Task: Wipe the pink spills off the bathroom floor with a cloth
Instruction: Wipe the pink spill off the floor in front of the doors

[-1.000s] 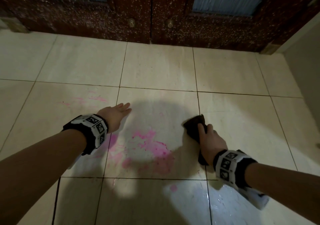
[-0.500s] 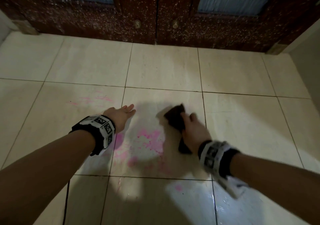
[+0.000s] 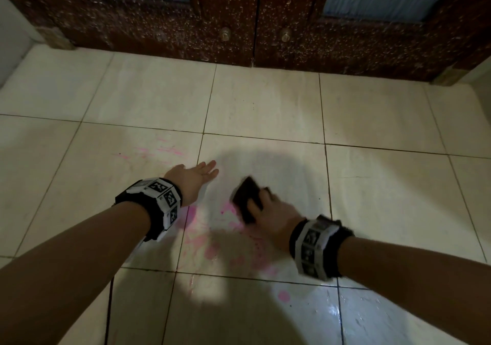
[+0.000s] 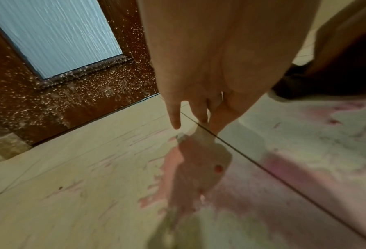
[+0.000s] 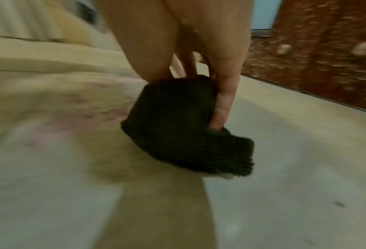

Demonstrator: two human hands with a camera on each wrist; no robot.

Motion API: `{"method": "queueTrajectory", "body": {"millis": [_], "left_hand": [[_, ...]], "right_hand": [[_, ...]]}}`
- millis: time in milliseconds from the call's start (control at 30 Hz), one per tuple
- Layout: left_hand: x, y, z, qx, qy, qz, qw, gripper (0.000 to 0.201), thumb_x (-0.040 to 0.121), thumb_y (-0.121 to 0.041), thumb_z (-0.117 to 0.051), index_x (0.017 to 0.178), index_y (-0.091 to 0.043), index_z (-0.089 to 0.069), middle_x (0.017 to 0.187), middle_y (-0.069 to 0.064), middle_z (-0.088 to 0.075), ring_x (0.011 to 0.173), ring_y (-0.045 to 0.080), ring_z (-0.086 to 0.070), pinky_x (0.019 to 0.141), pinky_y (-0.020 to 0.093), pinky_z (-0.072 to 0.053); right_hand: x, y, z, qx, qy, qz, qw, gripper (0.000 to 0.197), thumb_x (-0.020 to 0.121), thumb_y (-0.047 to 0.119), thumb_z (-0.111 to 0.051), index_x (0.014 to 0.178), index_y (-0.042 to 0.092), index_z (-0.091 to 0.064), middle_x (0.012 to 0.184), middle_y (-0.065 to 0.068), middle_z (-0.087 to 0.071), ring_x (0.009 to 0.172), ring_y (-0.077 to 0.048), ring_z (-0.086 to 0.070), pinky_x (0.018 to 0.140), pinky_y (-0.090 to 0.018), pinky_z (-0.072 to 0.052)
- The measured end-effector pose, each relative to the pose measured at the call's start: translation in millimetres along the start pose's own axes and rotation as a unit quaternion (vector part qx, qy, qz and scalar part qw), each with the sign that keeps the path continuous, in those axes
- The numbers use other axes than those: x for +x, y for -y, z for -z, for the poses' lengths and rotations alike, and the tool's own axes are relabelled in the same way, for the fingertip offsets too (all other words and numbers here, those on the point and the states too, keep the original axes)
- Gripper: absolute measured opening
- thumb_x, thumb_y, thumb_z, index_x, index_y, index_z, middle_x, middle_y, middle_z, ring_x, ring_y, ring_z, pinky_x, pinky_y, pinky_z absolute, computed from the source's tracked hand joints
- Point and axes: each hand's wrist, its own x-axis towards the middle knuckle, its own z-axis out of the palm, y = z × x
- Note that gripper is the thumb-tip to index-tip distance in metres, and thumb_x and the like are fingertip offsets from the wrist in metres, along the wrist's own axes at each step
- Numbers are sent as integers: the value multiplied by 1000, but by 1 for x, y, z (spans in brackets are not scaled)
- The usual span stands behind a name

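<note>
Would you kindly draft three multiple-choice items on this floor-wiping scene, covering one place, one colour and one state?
1. Where does the largest pink spill lie?
A. between the two forearms
B. against the doors
C. on the wall

2. What colour is the folded knitted cloth?
A. white
B. dark
C. yellow

3. How is the left hand?
A. clenched in a fist
B. gripping a brush
C. fingers straight, holding nothing

Answers: 1 A, the head view shows the pink smears on the tile between the arms. 2 B, it looks near black under the right hand. 3 C, the fingers reach flat toward the cream tiled floor.
</note>
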Motion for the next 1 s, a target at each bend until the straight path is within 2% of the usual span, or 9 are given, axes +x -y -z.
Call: {"method": "queueTrajectory", "body": {"millis": [67, 100, 233, 367, 467, 633, 767, 867, 1000], "left_hand": [[-1, 0, 0, 9, 1, -1, 1000, 86, 85, 12, -33, 151, -24, 9, 156, -5, 20, 146, 10, 7, 119, 37, -7], [-2, 0, 0, 12, 1, 0, 1000, 85, 85, 12, -33, 151, -24, 9, 156, -5, 20, 146, 10, 7, 119, 37, -6], [-5, -4, 0, 13, 3, 5, 1000, 84, 86, 11, -33, 151, -23, 9, 156, -4, 20, 146, 10, 7, 119, 37, -6], [-7, -4, -3, 20, 10, 8, 1000, 85, 87, 9, -37, 151, -23, 8, 156, -3, 20, 146, 11, 5, 119, 38, -7], [-9, -3, -7, 23, 15, 10, 1000, 83, 89, 6, -38, 151, -24, 10, 156, -4, 21, 146, 11, 6, 119, 39, -7], [-9, -4, -5, 23, 16, 11, 1000, 82, 90, 5, -37, 151, -23, 9, 156, -3, 20, 146, 12, 5, 119, 39, -7], [-10, -5, -6, 25, 14, 13, 1000, 82, 89, 6, -37, 151, -23, 9, 156, -3, 20, 146, 12, 6, 119, 39, -7], [-11, -4, -6, 25, 23, 14, 999, 84, 88, 7, -38, 150, -24, 10, 156, -4, 20, 146, 11, 6, 119, 40, -7], [-12, -2, -5, 30, 29, 16, 999, 87, 87, 8, -38, 150, -26, 10, 156, -5, 20, 146, 11, 6, 119, 40, -6]], "right_hand": [[-18, 21, -9, -18, 55, 52, 997, 46, 86, 25, -51, 128, 9, -54, 112, -30, -53, 88, -42, -61, 59, -37, -51], [-24, 26, -10, -46, 60, 64, 995, 42, 84, 26, -51, 124, 12, -57, 110, -27, -54, 84, -40, -62, 56, -35, -50], [-27, 13, -13, 11, 72, 15, 997, 47, 96, 20, -47, 141, 17, -33, 137, -16, -33, 117, -32, -44, 90, -41, -41], [-15, -33, 15, 43, -25, -116, 992, 69, 89, 20, -55, 146, 26, -17, 138, -12, -28, 117, -31, -43, 94, -39, -45], [-8, -55, 29, 45, -8, -195, 980, 76, 90, 18, -53, 149, 29, -7, 140, -14, -26, 120, -33, -42, 92, -39, -43], [-9, -21, 0, 11, 5, -83, 996, 53, 100, 34, -38, 148, 22, -19, 142, -13, -32, 123, -32, -41, 95, -35, -37], [-32, 39, -23, 19, 85, 12, 996, 67, 98, 28, -44, 151, 18, -5, 153, -19, -8, 132, -37, -29, 104, -44, -30], [-35, 55, -36, 6, 134, 2, 991, 79, 91, 21, -57, 151, 17, -4, 153, -21, -9, 129, -40, -33, 101, -46, -34], [-27, 17, -15, 48, 45, -55, 996, 61, 96, 25, -47, 149, 31, -16, 146, -12, -22, 121, -33, -42, 96, -37, -40]]}}
